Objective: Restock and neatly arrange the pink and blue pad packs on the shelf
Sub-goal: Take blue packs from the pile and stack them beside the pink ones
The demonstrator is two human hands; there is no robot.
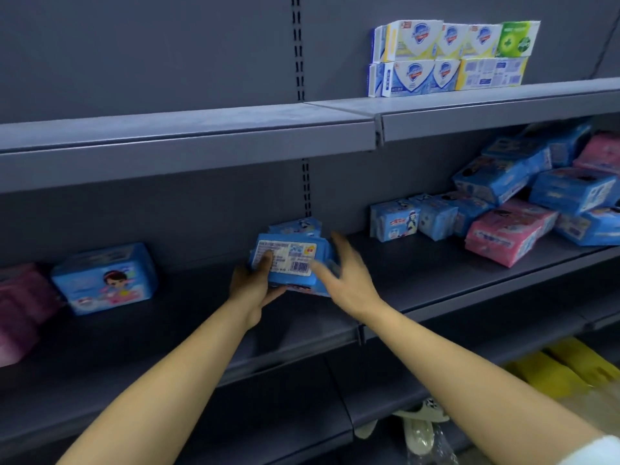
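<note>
My left hand (255, 286) grips a blue pad pack (291, 260) above the middle shelf (419, 297), barcode label facing me. More blue packs seem to lie under and behind it. My right hand (345, 273) hovers at the pack's right side, fingers spread, blurred. An upright blue pack (104, 280) stands at the left beside dark pink packs (20, 307). Small blue packs (396, 219) stand at centre right. A loose pile of blue packs (496, 179) and pink packs (506, 234) fills the right end.
Soap boxes (449, 58) are stacked on the upper shelf (188, 129). Yellow items (563, 367) lie on the lower shelf at the right. Light slippers (419, 427) and clear plastic show at the floor.
</note>
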